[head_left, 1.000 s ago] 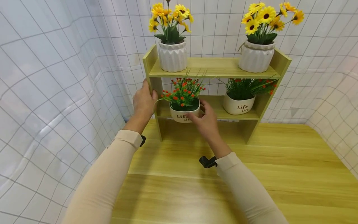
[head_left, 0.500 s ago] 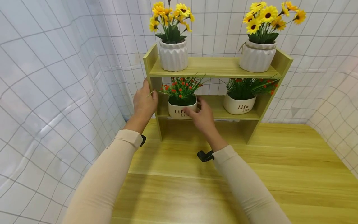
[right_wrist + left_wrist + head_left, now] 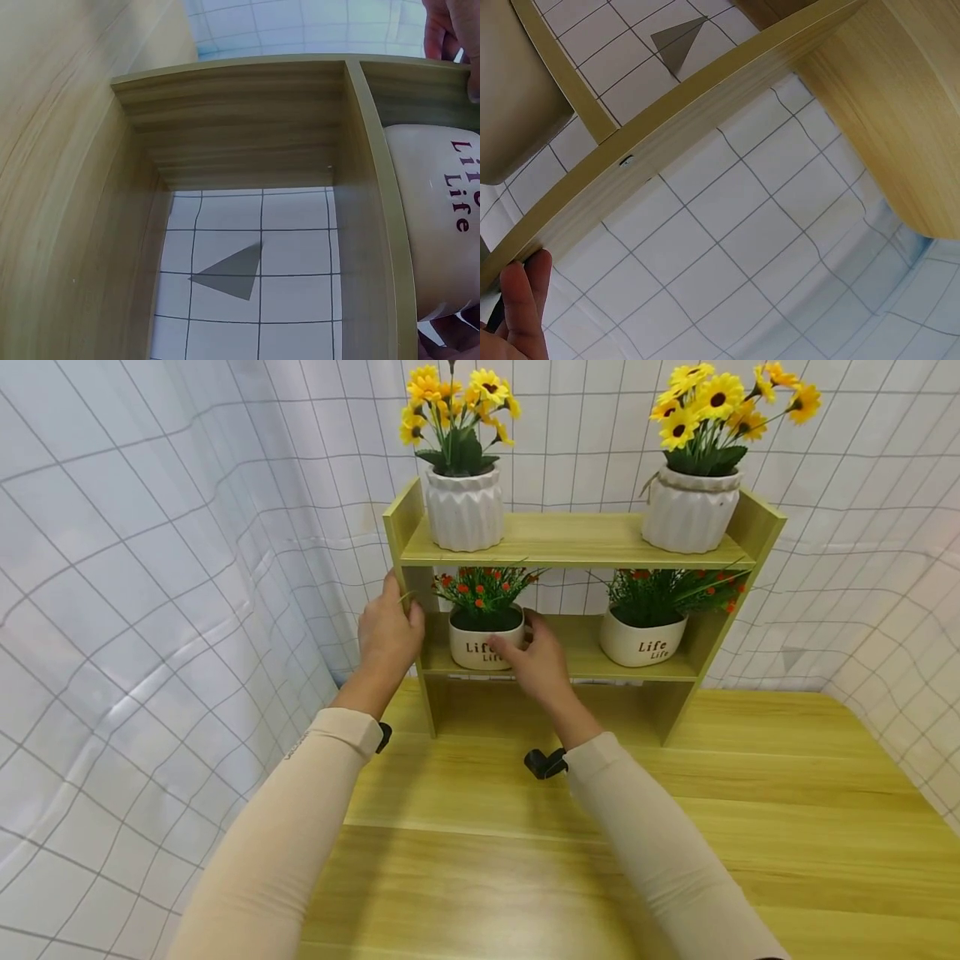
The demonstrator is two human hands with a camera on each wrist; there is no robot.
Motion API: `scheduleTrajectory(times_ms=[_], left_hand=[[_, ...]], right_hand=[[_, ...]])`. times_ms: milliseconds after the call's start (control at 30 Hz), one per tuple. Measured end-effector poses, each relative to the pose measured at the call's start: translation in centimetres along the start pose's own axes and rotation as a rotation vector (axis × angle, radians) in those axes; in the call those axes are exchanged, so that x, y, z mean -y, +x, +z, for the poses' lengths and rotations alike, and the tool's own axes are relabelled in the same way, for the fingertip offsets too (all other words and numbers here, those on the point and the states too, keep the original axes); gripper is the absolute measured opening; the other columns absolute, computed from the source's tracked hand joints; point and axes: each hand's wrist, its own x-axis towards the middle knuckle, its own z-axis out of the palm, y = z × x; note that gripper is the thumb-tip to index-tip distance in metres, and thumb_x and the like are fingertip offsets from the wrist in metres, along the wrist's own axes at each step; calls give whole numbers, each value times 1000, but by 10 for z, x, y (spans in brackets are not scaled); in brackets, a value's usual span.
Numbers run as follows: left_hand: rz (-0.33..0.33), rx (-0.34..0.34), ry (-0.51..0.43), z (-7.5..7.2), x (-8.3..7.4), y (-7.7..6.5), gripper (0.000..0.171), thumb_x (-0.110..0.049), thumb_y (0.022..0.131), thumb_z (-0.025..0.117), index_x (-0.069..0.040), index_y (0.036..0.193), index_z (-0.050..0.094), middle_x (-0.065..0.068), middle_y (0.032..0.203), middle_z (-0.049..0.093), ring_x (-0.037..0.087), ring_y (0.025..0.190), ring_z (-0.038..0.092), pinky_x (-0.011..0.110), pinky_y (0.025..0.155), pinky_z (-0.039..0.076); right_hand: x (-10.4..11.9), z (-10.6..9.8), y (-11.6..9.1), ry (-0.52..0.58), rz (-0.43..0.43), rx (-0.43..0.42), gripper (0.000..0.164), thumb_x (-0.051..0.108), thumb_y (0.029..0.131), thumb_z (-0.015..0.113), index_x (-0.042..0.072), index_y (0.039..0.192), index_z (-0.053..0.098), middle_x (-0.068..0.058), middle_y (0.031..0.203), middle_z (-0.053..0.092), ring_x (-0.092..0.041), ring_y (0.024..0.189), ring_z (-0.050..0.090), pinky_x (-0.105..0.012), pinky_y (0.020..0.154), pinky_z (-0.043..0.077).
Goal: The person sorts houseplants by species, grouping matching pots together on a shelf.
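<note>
A two-tier wooden shelf [image 3: 573, 537] stands against the back. At its left end, my left hand [image 3: 390, 639] grips the upright side panel [image 3: 682, 97], with fingers on the outer face. My right hand [image 3: 546, 664] holds a white oval flowerpot [image 3: 465, 652] marked "Life", thumb on the front and fingers round its right side. Red flowers and green grass [image 3: 486, 592] fill this pot. It sits in the left part of the middle tier; in the right wrist view, the pot [image 3: 431, 217] is beside the shelf board, partly cut off by the frame edge.
A matching potted plant [image 3: 641, 639] stands at the right of the middle tier. On top are two ribbed white pots, left [image 3: 465, 510] and right [image 3: 690, 514], with yellow sunflowers. The wooden table [image 3: 480, 877] extends in front. Gridded curtain [image 3: 150, 568] hangs around.
My right hand has moved the red-flowered pot back and slightly left, from over the shelf's front edge into the middle tier. My left hand has stayed on the side panel.
</note>
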Motion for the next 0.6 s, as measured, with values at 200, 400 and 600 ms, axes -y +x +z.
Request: scheduleTrajectory(times_ms=[200, 400, 600], left_hand=[[9, -3, -5, 1, 0, 0, 43, -21, 99, 52, -8, 139, 44, 29, 112, 66, 51, 97, 64, 59, 81, 49], [21, -17, 0, 1, 1, 2, 43, -20, 99, 52, -7, 139, 45, 29, 112, 66, 52, 96, 64, 60, 80, 48], [27, -16, -8, 2, 1, 3, 42, -20, 98, 53, -6, 137, 46, 29, 112, 66, 51, 97, 64, 59, 80, 48]], right_hand=[[0, 1, 6, -18, 2, -4, 77, 40, 90, 72, 11, 152, 37, -13, 142, 52, -26, 121, 57, -42, 90, 52], [0, 3, 10, -42, 28, -10, 79, 46, 90, 70, 15, 153, 34, -11, 143, 50, -26, 121, 56, -42, 90, 51], [0, 5, 13, -49, 24, -41, 80, 47, 90, 70, 14, 153, 35, -11, 144, 50, -26, 120, 56, -42, 91, 51]])
